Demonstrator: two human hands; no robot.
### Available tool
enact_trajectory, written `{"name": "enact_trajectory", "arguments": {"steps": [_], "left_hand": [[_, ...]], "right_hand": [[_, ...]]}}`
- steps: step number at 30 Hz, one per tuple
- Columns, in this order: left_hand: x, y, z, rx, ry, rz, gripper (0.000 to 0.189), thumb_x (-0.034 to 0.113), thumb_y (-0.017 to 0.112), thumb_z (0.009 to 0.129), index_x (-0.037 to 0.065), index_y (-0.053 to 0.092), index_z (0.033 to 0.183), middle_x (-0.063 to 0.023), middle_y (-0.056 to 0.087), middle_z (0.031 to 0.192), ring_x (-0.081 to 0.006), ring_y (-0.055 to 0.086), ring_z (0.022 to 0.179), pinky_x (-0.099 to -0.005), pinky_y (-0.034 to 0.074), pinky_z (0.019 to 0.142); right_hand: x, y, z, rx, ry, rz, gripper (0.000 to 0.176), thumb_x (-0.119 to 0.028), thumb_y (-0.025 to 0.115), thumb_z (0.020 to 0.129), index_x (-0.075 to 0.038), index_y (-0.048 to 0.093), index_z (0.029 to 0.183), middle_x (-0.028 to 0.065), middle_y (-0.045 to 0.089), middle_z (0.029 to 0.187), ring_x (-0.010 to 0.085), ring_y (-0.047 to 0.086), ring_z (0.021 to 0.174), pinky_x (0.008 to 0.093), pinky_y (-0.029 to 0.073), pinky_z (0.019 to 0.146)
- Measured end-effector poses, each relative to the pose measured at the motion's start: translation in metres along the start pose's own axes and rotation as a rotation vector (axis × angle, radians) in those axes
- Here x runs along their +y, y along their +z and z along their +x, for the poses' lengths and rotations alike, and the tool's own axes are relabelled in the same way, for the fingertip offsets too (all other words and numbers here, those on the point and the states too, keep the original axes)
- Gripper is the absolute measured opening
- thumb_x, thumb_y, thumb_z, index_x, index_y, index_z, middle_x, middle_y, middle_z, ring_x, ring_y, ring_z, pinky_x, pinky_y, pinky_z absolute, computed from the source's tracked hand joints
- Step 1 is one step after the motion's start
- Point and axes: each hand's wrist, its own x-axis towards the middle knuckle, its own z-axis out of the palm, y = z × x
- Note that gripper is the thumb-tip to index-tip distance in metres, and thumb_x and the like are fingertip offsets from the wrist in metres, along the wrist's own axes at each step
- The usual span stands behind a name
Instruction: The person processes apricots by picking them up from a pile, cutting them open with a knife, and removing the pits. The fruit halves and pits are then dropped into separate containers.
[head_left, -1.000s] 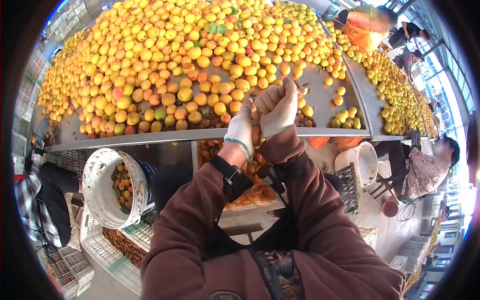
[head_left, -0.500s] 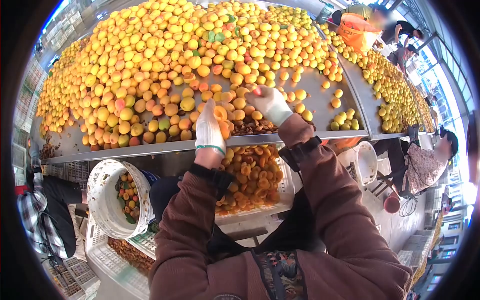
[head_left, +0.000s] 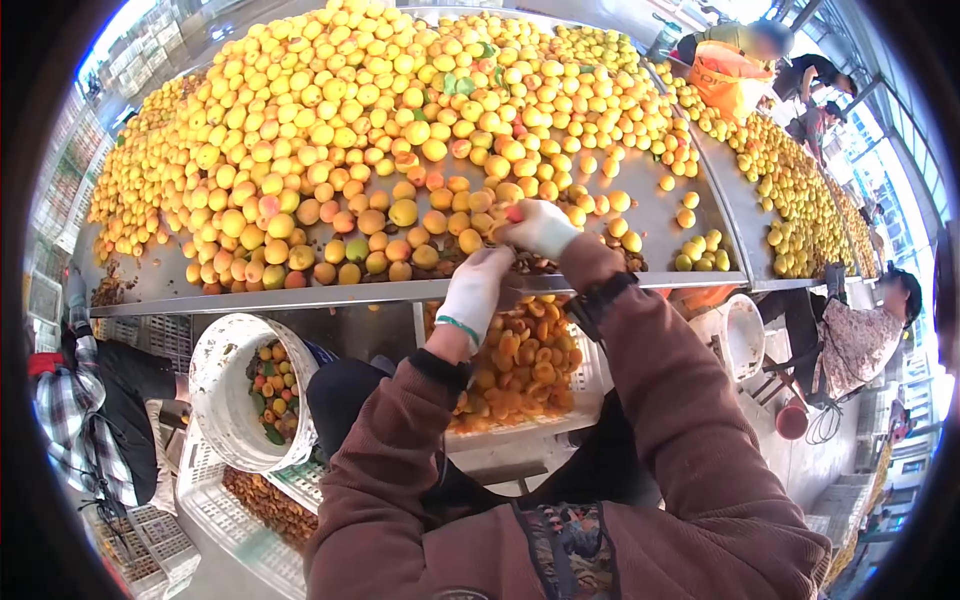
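Note:
My left hand [head_left: 480, 287], in a white glove with a green hem, is at the table's front edge above a crate of split apricots [head_left: 520, 355]. Its fingers are curled together; whatever they hold is hidden. Just beyond it, my right hand [head_left: 545, 229], also gloved, is closed over the table, a small red spot showing at its fingertips. I cannot make out what is in it. The two hands almost meet. Whole apricots [head_left: 403, 212] lie right around them, and dark apricot stones [head_left: 632, 262] lie partly behind my right hand.
A large heap of apricots [head_left: 330, 110] covers much of the metal table [head_left: 350, 292]. At left, a white bucket [head_left: 215, 400] with fruit and leaves stands above a crate of stones [head_left: 268, 505]. Co-workers sit at both sides. An orange bag [head_left: 730, 80] is at the far right.
My left hand has moved right and down from over the table to its edge, and the split apricot seen in it no longer shows. My right hand has shifted slightly down. The view has shifted a little.

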Motion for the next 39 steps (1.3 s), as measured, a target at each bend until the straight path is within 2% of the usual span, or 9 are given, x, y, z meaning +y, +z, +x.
{"name": "enact_trajectory", "arguments": {"steps": [2,7,19,22,26,28,30,33,39], "left_hand": [[-0.003,-0.007,0.007,0.053,-0.064,-0.208,0.043,0.043,0.045,0.100,0.004,0.057,0.114,-0.0105,0.065,0.088,-0.0210,0.061,0.075,-0.0319,0.049,0.070],[-0.006,-0.001,0.005,-0.315,0.049,-0.621,0.041,0.046,0.043,0.102,0.009,0.058,0.112,-0.0048,0.060,0.089,-0.0178,0.056,0.075,-0.0341,0.048,0.072],[-0.005,0.012,-0.004,-0.214,0.196,-0.291,0.030,0.031,0.045,0.103,0.005,0.057,0.112,-0.0036,0.059,0.099,-0.0149,0.059,0.086,-0.0319,0.049,0.078],[-0.006,0.015,-0.003,-0.078,0.372,0.083,0.030,0.032,0.046,0.102,0.005,0.058,0.110,-0.0041,0.060,0.098,-0.0137,0.058,0.082,-0.0297,0.048,0.074],[0.001,0.018,0.000,-0.155,0.224,-0.252,0.034,0.036,0.045,0.103,0.006,0.059,0.109,-0.0033,0.059,0.087,-0.0148,0.056,0.077,-0.0286,0.045,0.071],[-0.003,0.018,0.004,-0.200,0.223,-0.398,0.034,0.038,0.046,0.102,0.006,0.058,0.109,-0.0028,0.060,0.087,-0.0117,0.055,0.070,-0.0258,0.045,0.064],[-0.005,0.012,0.011,-0.164,0.318,-0.118,0.036,0.039,0.044,0.103,0.006,0.058,0.108,-0.0030,0.060,0.088,-0.0133,0.056,0.075,-0.0281,0.046,0.070],[-0.007,0.017,0.016,-0.229,0.149,-0.499,0.040,0.042,0.042,0.104,0.006,0.057,0.111,-0.0034,0.061,0.095,-0.0132,0.058,0.085,-0.0306,0.047,0.079],[-0.005,0.025,0.009,-0.215,0.222,-0.328,0.039,0.042,0.043,0.103,0.008,0.054,0.117,-0.0046,0.060,0.107,-0.0150,0.059,0.097,-0.0331,0.048,0.085]], "right_hand": [[-0.014,-0.017,-0.031,0.010,-0.005,0.593,0.037,-0.026,0.073,0.080,0.000,0.068,0.105,0.0064,0.066,0.085,0.0150,0.061,0.076,0.0274,0.050,0.073],[-0.017,-0.006,-0.080,-0.210,-0.168,1.200,0.046,-0.007,0.070,0.085,0.001,0.054,0.127,0.0058,0.063,0.090,0.0130,0.062,0.070,0.0284,0.051,0.062],[-0.022,0.002,-0.103,0.266,-0.196,0.628,0.027,-0.017,0.063,0.089,-0.002,0.056,0.110,0.0065,0.063,0.086,0.0104,0.062,0.078,0.0297,0.053,0.066],[-0.003,0.018,-0.091,0.347,-0.224,0.622,0.022,-0.012,0.059,0.087,-0.002,0.056,0.107,0.0086,0.061,0.083,0.0094,0.060,0.078,0.0307,0.053,0.067],[-0.004,0.013,-0.098,0.300,-0.058,1.103,0.019,-0.009,0.054,0.091,-0.002,0.056,0.108,0.0023,0.058,0.087,0.0108,0.057,0.080,0.0268,0.050,0.074],[-0.002,0.009,-0.111,0.189,0.001,1.130,0.023,-0.016,0.053,0.097,-0.001,0.055,0.115,0.0004,0.056,0.092,0.0089,0.054,0.086,0.0236,0.048,0.077],[0.000,0.011,-0.113,0.158,-0.325,1.126,0.031,-0.026,0.053,0.100,-0.002,0.053,0.120,0.0010,0.055,0.096,0.0067,0.051,0.091,0.0223,0.046,0.079],[0.006,0.013,-0.118,0.100,-0.268,0.971,0.032,-0.029,0.052,0.102,-0.001,0.053,0.118,-0.0002,0.053,0.099,0.0058,0.050,0.093,0.0209,0.045,0.080],[0.009,0.021,-0.117,0.057,-0.271,1.070,0.031,-0.029,0.051,0.102,0.000,0.053,0.114,-0.0008,0.053,0.100,0.0058,0.049,0.092,0.0207,0.045,0.078]]}}
